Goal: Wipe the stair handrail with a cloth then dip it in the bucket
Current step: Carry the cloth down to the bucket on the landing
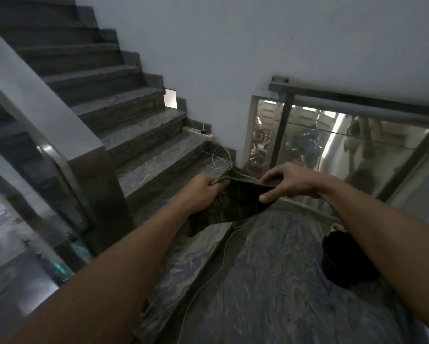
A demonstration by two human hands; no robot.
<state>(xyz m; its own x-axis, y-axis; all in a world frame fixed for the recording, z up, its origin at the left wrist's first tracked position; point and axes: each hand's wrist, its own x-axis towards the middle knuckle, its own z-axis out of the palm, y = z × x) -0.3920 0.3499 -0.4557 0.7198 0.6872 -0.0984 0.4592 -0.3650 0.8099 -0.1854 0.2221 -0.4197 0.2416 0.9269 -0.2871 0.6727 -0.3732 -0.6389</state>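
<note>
Both my hands are on the cloth (235, 202), held out in front of me above the landing floor (265, 281); left hand (201, 192) is closed on the cloth's left top corner, fingers curled tight into the fabric; right hand (290, 182) pinches the right top edge, thumb under, fingers on top, clamped on the cloth; cloth is dark, stretched between the two hands, its lower part hanging slack below my left hand; bucket (345, 261) is dark, sits on the landing floor to my right, partly hidden behind my right forearm, well apart from the cloth; can't tell what's in it; handrail (49, 155) runs down on my left, with a glass panel (17, 219) below it; neither hand touches it; stairs (124, 115) rise ahead-left along the wall (233, 58); a power strip (198, 133) lies on one step by the wall, a white cable (223, 247) trails from it down across the landing; glass railing (345, 145) ahead-right.
</note>
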